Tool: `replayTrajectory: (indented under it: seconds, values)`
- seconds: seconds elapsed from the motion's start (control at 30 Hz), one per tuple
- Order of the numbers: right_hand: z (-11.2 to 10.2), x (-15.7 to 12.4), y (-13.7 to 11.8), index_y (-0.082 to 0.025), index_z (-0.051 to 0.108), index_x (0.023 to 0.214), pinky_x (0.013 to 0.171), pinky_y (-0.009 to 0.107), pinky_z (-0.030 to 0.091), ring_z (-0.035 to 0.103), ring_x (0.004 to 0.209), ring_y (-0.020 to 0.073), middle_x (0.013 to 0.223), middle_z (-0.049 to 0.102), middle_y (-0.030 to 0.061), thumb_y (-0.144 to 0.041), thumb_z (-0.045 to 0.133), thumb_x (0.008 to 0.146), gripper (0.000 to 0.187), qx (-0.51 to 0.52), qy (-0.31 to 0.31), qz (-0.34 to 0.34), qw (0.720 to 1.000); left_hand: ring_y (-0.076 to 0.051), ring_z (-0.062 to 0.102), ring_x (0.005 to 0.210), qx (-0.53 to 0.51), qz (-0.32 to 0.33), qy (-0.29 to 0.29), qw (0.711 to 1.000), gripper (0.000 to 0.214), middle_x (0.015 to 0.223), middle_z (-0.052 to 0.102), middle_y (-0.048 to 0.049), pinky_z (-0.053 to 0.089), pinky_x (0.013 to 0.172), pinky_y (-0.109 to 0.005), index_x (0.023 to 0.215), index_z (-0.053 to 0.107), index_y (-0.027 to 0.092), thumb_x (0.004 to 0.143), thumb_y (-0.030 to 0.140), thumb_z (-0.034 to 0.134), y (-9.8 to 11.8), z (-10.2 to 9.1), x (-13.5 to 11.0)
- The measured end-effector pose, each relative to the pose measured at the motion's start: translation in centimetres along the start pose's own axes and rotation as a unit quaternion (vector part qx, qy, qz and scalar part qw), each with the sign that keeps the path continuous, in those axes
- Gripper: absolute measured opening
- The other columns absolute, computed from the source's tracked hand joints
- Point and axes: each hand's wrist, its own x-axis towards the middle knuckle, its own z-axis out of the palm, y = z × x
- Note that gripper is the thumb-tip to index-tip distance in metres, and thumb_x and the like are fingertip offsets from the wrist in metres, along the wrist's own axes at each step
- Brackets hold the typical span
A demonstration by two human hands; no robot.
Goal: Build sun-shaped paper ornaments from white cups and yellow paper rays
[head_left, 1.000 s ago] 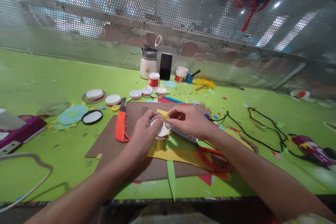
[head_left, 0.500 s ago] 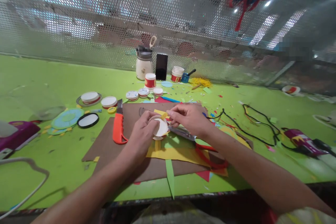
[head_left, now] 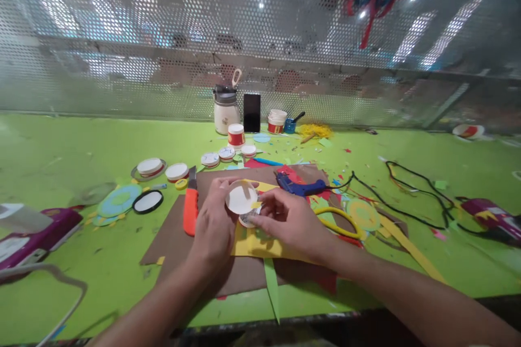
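Observation:
My left hand (head_left: 214,222) grips a small white round lid (head_left: 241,199) and tilts its flat face up. My right hand (head_left: 287,222) is closed beside it, its fingertips pinching a small yellow paper piece (head_left: 256,206) at the lid's lower right edge. Both hands hover over a yellow paper sheet (head_left: 252,244) on a brown cardboard sheet (head_left: 244,271). An orange utility knife (head_left: 190,209) lies just left of my left hand. A blue glue gun (head_left: 299,187) lies behind my right hand.
Green table (head_left: 81,135) with paper scraps. White lids (head_left: 165,169), a ring (head_left: 147,201) and blue discs lie at the left. Jars (head_left: 224,111) and a phone (head_left: 252,113) stand at the back. Black cable (head_left: 407,190) runs right. Purple boxes (head_left: 36,233) sit at both sides. A perforated metal wall is behind.
My left hand has tilted the lid's face up. My right hand has dropped from the lid's top edge to its lower right edge. The view has shifted, and the glue gun now shows.

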Motion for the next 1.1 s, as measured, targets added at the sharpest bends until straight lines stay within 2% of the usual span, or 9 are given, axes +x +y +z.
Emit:
replayTrajectory:
  seconds: [0.13,0.23,0.3,0.4,0.5,0.6,0.73,0.83,1.1]
  values:
    - [0.7,0.3,0.4,-0.015,0.059,0.084,0.047,0.023,0.047,0.056,0.053,0.0115,0.065,0.059,-0.0008,-0.041,0.071,0.075,0.029,0.023,0.014,0.022,0.999,-0.022,0.058,0.097,0.135,0.087,-0.042,0.986,0.025,0.107,0.060,-0.0083,0.048,0.086,-0.032,0.101,0.068,0.016,0.087,0.019,0.048,-0.5,-0.8,-0.3]
    - [0.7,0.3,0.5,-0.015,0.059,0.085,0.043,0.022,0.048,0.056,0.049,0.0108,0.065,0.057,-0.0015,-0.039,0.066,0.080,0.025,0.069,-0.011,0.042,0.997,-0.026,0.053,0.114,0.103,0.124,-0.082,0.984,0.027,0.123,0.055,-0.0091,0.042,0.099,-0.036,0.108,0.069,0.019,0.083,0.022,0.060,-1.1,-1.1,-0.4]
    - [0.7,0.4,0.5,-0.015,0.059,0.085,0.044,0.022,0.050,0.056,0.051,0.0105,0.067,0.057,-0.0011,-0.035,0.064,0.081,0.022,0.103,-0.012,0.038,0.994,-0.029,0.051,0.121,0.014,0.092,-0.103,0.990,0.034,0.133,0.053,-0.0080,0.039,0.104,-0.040,0.117,0.066,0.024,0.084,0.026,0.060,-1.2,-1.1,-0.5]
    - [0.5,0.4,0.5,-0.014,0.057,0.084,0.047,0.023,0.051,0.058,0.054,0.0111,0.069,0.058,-0.0002,-0.033,0.062,0.081,0.019,0.144,-0.002,0.025,0.989,-0.028,0.060,0.114,-0.095,0.022,-0.126,0.987,0.046,0.132,0.059,-0.0088,0.049,0.095,-0.043,0.140,0.044,0.031,0.094,0.032,0.044,-0.8,-0.6,-0.8]
    - [0.0,0.5,0.5,-0.014,0.058,0.085,0.049,0.024,0.051,0.056,0.054,0.0110,0.067,0.057,-0.0011,-0.032,0.061,0.081,0.018,0.141,0.013,0.009,0.990,-0.027,0.061,0.114,-0.232,-0.048,-0.158,0.959,0.048,0.131,0.061,-0.0090,0.052,0.092,-0.037,0.141,0.041,0.031,0.093,0.028,0.046,-0.3,-0.1,-1.0]
    - [-0.8,0.4,0.5,-0.014,0.059,0.088,0.048,0.023,0.047,0.054,0.052,0.0109,0.065,0.056,-0.0018,-0.028,0.056,0.083,0.014,0.093,0.036,-0.012,0.995,-0.025,0.053,0.124,-0.305,-0.085,-0.175,0.932,0.049,0.137,0.057,-0.0062,0.050,0.096,-0.030,0.136,0.049,0.031,0.088,0.020,0.056,0.0,-0.2,-0.9]
    - [-2.1,0.1,0.1,-0.016,0.057,0.077,0.048,0.020,0.036,0.047,0.051,0.0082,0.059,0.051,-0.0045,-0.020,0.054,0.081,0.007,-0.059,0.090,-0.078,0.991,-0.027,0.050,0.128,-0.256,-0.091,-0.204,0.941,0.048,0.136,0.059,-0.0049,0.050,0.095,-0.030,0.129,0.056,0.033,0.084,0.017,0.063,0.2,-0.6,-0.5]
    - [-3.0,-0.1,-0.4,-0.016,0.050,0.063,0.049,0.020,0.027,0.039,0.051,0.0064,0.055,0.044,-0.0064,-0.015,0.057,0.077,0.016,-0.184,0.126,-0.126,0.967,-0.032,0.048,0.129,-0.203,-0.109,-0.258,0.938,0.045,0.139,0.056,-0.0073,0.051,0.093,-0.035,0.127,0.059,0.030,0.083,0.020,0.065,0.3,-0.9,-0.2]
    - [-4.4,-0.8,-1.4,-0.015,0.057,0.066,0.052,0.021,0.027,0.042,0.054,0.0070,0.058,0.052,-0.0039,-0.014,0.057,0.078,0.012,-0.265,0.077,-0.131,0.952,-0.027,0.058,0.117,-0.171,-0.134,-0.326,0.920,0.044,0.128,0.064,-0.0063,0.050,0.092,-0.028,0.123,0.063,0.028,0.079,0.024,0.070,-0.2,-1.5,0.5]
